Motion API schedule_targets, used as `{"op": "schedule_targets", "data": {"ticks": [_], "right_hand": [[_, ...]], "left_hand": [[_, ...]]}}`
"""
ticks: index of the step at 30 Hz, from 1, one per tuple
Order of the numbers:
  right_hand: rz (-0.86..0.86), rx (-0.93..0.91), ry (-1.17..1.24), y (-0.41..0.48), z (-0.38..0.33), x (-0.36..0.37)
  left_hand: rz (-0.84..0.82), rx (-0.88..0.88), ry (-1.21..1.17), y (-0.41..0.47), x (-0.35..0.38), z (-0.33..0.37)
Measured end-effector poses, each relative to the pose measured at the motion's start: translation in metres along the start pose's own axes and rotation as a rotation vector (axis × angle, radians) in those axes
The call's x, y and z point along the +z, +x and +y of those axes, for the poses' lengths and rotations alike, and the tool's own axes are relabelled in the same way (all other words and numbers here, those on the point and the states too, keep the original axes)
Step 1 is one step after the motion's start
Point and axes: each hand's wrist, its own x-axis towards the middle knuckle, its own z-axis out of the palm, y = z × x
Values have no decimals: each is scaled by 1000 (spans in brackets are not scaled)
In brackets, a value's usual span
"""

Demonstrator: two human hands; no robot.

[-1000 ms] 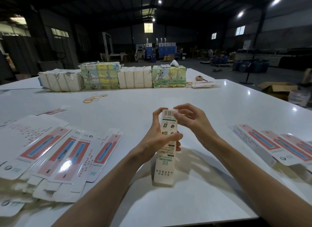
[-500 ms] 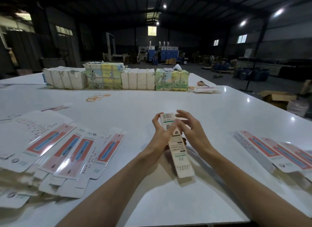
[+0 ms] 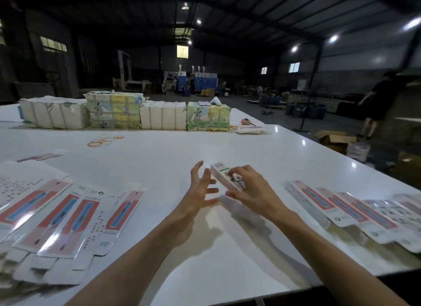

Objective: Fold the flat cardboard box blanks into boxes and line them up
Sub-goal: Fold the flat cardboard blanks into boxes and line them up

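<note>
- right hand (image 3: pixel 252 191): grip closed over the near half of a slim folded box (image 3: pixel 221 171), fingers curled across its top face and thumb tucked under its lower edge.
- box: held at the centre of the view, slanting away to the left; its far end, with a printed label, sticks out past the fingers. it looks lifted clear of the table (image 3: pixel 182 153), with a shadow below it.
- left hand (image 3: pixel 199 193): grip released, fingers straight and spread, palm turned toward the box. the fingertips are just beside the box's left side; whether they touch it cannot be told.
- flat blanks (image 3: pixel 75 217): a fanned, overlapping pile on the left of the table, printed side up with red and blue panels, well apart from both hands.
- finished boxes (image 3: pixel 323 203): laid side by side on the right of the table, near the right forearm; the farther ones are blurred.
- rubber bands (image 3: pixel 103 141): a loose scatter beyond the blanks.
- wrapped bundles (image 3: pixel 114 112): a row of four along the far edge of the table, touching one another, with a thin stack of blanks (image 3: pixel 250 130) just to their right.
- off the table, right: an open carton (image 3: pixel 335 139) on the floor and a person (image 3: pixel 382 100) standing in the dim hall.
</note>
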Motion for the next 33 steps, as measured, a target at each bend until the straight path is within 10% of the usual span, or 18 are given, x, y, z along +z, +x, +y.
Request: {"op": "schedule_targets", "data": {"ticks": [12, 20, 28, 33], "right_hand": [[8, 291, -883, -73, 86, -67], [-9, 382, -855, -90, 87, -95], [102, 25, -563, -12, 5, -33], [58, 22, -393, 12, -20, 24]], "left_hand": [[-193, 57, 420, -13, -5, -16], [-197, 37, 537, -18, -3, -12], [-92, 10, 569, -26, -4, 16], [51, -98, 973, -23, -36, 54]]}}
